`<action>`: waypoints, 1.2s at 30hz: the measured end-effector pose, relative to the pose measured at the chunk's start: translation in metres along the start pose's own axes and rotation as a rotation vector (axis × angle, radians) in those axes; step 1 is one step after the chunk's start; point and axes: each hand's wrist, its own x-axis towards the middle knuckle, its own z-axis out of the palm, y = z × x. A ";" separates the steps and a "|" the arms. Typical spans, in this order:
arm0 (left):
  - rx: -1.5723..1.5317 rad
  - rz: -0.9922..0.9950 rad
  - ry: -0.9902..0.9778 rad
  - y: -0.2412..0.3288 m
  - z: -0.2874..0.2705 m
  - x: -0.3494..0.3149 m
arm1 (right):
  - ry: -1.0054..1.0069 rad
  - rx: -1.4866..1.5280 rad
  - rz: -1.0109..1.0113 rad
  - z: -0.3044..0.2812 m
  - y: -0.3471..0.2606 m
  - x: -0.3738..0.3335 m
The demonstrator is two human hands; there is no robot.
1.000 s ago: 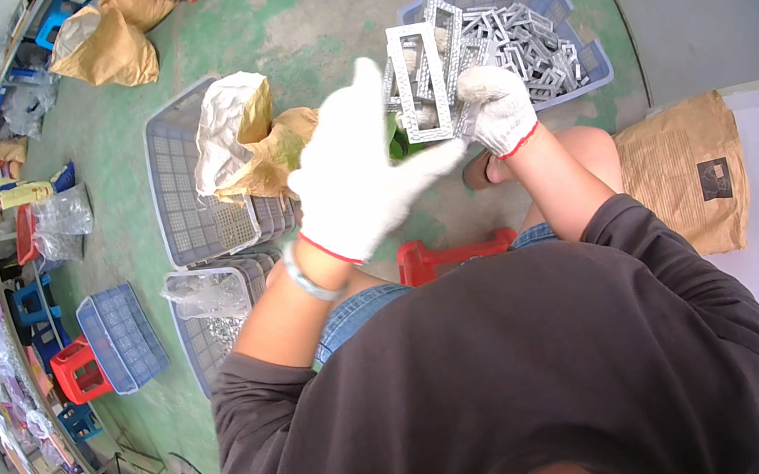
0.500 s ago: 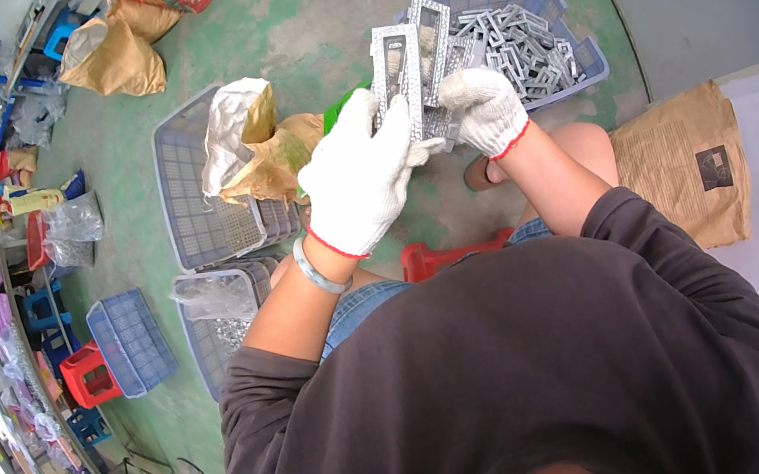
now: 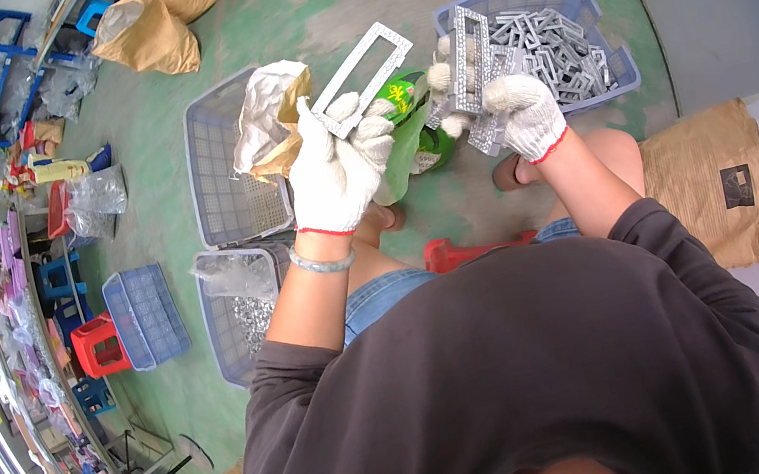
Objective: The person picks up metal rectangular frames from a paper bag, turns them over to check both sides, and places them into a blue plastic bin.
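The gloved fingers [image 3: 348, 116] of the left hand [image 3: 332, 169] are pinching the near end of a single grey rectangular frame [image 3: 361, 73], tilting it up and away, seemingly so it stays apart from the rest, while the right hand [image 3: 526, 115] is closing around a small stack of like frames [image 3: 468, 59], apparently keeping them squared together. Just beyond, more frames are lying heaped in the blue basket [image 3: 617, 58] at far right, and a green printed packet [image 3: 410, 120] is showing between the hands. A crumpled white-and-tan bag [image 3: 272, 119] is sitting in the empty blue basket [image 3: 216, 174] to the left, with a flat brown paper sack [image 3: 709, 179] bearing a dark square label at near right.
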 end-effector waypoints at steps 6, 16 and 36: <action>-0.141 -0.018 -0.065 0.022 -0.029 0.000 | -0.030 0.032 -0.001 -0.003 0.004 0.004; 0.542 0.233 0.502 0.154 -0.104 0.073 | 0.068 -0.053 0.005 0.004 0.000 0.002; 1.251 0.149 -0.190 0.041 0.023 0.066 | 0.062 -0.375 0.193 0.051 0.003 0.019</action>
